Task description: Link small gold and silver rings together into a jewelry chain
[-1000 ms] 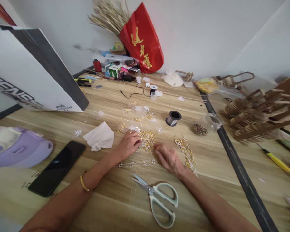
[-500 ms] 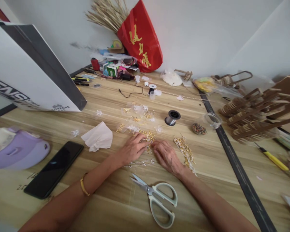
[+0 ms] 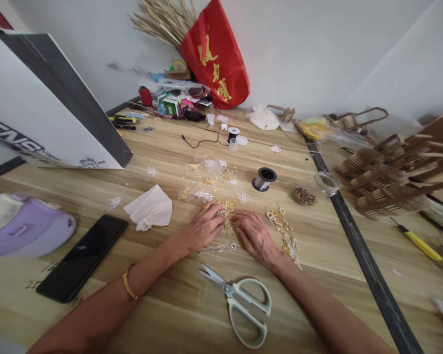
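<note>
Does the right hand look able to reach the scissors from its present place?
Probably yes: the scissors lie uncovered on the table, close to the right hand, with nothing visible in between.

wall (image 3: 302, 54) is rising pale grey, bearing a dark smudge (image 3: 123, 71) at left | wood-grained table (image 3: 180, 319) is meeting it | black strip (image 3: 354, 233) is crossing tabletop at right | light is falling softly
</note>
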A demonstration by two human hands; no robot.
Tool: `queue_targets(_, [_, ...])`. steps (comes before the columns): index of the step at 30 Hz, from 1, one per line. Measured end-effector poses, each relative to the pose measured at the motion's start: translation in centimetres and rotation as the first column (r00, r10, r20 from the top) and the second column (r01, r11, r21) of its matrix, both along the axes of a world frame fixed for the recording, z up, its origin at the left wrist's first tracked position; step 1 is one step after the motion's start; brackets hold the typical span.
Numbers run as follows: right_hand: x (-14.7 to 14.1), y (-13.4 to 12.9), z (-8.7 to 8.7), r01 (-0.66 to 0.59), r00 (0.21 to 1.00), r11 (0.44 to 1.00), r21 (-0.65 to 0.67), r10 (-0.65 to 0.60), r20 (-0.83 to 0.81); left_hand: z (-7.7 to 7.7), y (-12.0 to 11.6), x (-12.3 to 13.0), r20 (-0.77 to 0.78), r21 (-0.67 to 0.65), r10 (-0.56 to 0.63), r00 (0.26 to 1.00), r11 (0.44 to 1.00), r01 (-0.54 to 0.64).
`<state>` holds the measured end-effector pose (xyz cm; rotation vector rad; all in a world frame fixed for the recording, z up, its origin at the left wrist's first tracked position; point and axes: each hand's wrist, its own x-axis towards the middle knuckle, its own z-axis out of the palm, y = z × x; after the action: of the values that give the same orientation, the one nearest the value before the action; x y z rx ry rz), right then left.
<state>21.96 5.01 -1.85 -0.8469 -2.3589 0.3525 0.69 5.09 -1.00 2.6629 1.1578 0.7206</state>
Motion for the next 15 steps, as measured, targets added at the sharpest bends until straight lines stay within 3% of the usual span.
queue_targets(6, [0.12, 0.13, -0.13, -0.072, 0.997, 0.997, 0.001, 0.072, 0.014, -0.05, -0.06, 0.08, 0.003, -0.021, -0.002, 1.000, 1.000, 0.002])
queue_targets(11, [0.39, -0.01, 0.17, 0.086, 0.985, 0.994, -0.065, -0.095, -0.146, 0.00, -0.13, 0.10, 0.024, -0.006, 0.006, 1.000, 1.000, -0.006])
queue_targets(15, [0.49, 0.06, 0.11, 0.192, 0.958, 0.971, -0.139, -0.217, -0.189, 0.07, -0.51, 0.41, -0.002, 0.057, -0.092, 0.996, 0.994, 0.092])
